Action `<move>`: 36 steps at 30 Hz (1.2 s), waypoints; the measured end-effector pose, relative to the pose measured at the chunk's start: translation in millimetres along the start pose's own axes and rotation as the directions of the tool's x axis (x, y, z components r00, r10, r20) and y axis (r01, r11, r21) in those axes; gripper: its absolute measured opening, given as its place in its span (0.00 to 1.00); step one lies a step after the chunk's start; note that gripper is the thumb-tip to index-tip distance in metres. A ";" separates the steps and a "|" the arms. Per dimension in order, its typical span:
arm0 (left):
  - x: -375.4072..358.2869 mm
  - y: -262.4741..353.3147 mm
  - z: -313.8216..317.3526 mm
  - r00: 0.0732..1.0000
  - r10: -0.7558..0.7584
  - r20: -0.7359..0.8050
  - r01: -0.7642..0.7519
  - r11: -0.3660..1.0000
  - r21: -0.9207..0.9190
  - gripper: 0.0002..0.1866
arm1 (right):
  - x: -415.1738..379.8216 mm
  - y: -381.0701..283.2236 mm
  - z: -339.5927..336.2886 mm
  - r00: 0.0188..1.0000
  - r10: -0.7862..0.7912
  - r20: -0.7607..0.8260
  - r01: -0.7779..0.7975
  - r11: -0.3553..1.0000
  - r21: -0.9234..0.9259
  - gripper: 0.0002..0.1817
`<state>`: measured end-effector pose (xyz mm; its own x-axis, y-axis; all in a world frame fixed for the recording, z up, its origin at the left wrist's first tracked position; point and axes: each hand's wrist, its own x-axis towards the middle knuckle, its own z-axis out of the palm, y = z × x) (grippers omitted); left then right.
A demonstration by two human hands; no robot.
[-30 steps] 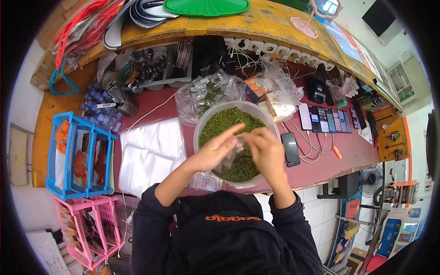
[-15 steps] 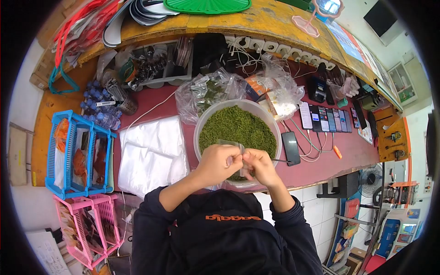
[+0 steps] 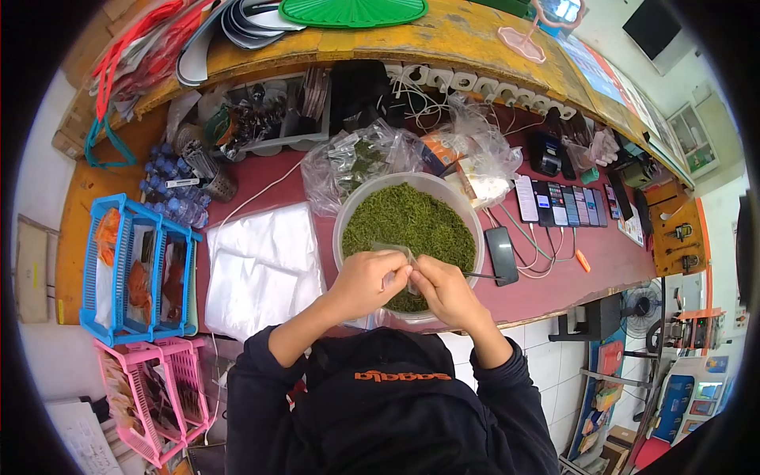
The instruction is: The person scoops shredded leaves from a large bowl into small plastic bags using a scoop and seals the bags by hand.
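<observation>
Both my hands meet over the near side of a round translucent tub (image 3: 339, 233). Finely shredded green plant matter (image 3: 412, 214), mossy in look, fills much of it. A small clear plastic bag (image 3: 391, 250) is pinched between my left hand (image 3: 364, 281) and my right hand (image 3: 448, 291), fingertips together at its edge. My fingers cover part of the bag. To the left lies a stack of clear plastic sheets or bags (image 3: 252, 289). Behind the tub sits a larger crumpled clear bag (image 3: 360, 162) with green bits inside.
Right of the tub lies a black phone (image 3: 500, 253), beyond it a row of phones (image 3: 558, 204) on charging cables. A blue basket (image 3: 127, 277) and a pink basket (image 3: 154, 396) stand at left. A wooden shelf (image 3: 356, 47) spans the back.
My right hand has turned and closed in, its fingers now gathered against the left hand's at the bag's edge. The camera view has shifted slightly.
</observation>
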<state>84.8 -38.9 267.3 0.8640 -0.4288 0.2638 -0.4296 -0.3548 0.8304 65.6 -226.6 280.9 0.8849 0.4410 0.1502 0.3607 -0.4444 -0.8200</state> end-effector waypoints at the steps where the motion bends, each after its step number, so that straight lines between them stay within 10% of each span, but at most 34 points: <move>1: -1.1 -2.0 0.0 0.999 0.031 0.041 -0.032 0.999 0.017 0.09 | 0.4 0.8 -0.6 1.000 -0.027 0.011 0.027 1.000 0.006 0.08; 6: -6.4 6.4 1.8 0.995 0.073 -0.062 -0.052 0.955 0.291 0.11 | 3.2 13.7 11.9 0.915 0.016 -0.403 -0.126 0.960 -0.249 0.08; 8: -2.1 14.7 -8.5 0.996 -0.032 -0.084 0.048 0.980 0.195 0.12 | 4.3 8.1 2.4 0.937 0.071 -0.343 -0.159 0.959 -0.235 0.11; 10: 6.7 12.2 -22.5 0.995 -0.095 -0.009 0.095 0.973 0.209 0.12 | 2.9 8.8 -12.7 0.947 0.319 -0.021 -0.317 0.946 0.059 0.11; 14: 11.0 -29.8 -27.7 0.985 -0.010 0.173 -0.054 0.932 0.359 0.15 | -0.7 9.7 -20.8 0.912 0.410 -0.023 -0.330 0.766 0.552 0.05; 16: 14.0 -26.4 -22.6 0.978 -0.024 0.208 -0.065 0.909 0.411 0.25 | -1.3 13.3 -29.4 0.981 0.195 -0.008 -0.194 0.979 0.061 0.10; 22: 17.9 -5.2 1.1 0.966 0.252 0.057 -0.257 0.907 0.334 0.29 | 2.8 -2.3 -14.6 0.964 0.046 -0.261 -0.089 0.984 -0.156 0.12; 23: 18.2 -7.0 -4.0 0.978 0.210 0.022 -0.205 0.921 0.333 0.27 | 2.4 1.8 -12.0 0.921 -0.112 -0.372 0.006 0.961 -0.275 0.12; 26: 14.3 -11.2 -26.2 0.986 -0.016 -0.165 0.047 0.980 0.192 0.26 | -7.5 21.0 -11.7 0.969 0.061 -0.240 -0.201 0.758 -0.621 0.11; 31: 7.9 -29.1 -52.6 0.942 0.041 -0.334 -0.011 0.996 0.092 0.30 | -15.8 56.6 5.9 0.989 0.144 -0.023 -0.126 0.758 -0.639 0.11; 36: 9.8 -19.4 -49.4 0.933 0.017 -0.358 -0.005 0.999 0.036 0.34 | 15.4 56.4 21.4 0.983 -0.139 -0.123 -0.018 0.589 -0.808 0.15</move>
<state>114.6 4.8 278.1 0.8932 -0.1086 0.4364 -0.4427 -0.3824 0.8110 93.2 -228.2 225.2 0.8557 0.3993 0.3291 0.4348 -0.8997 -0.0391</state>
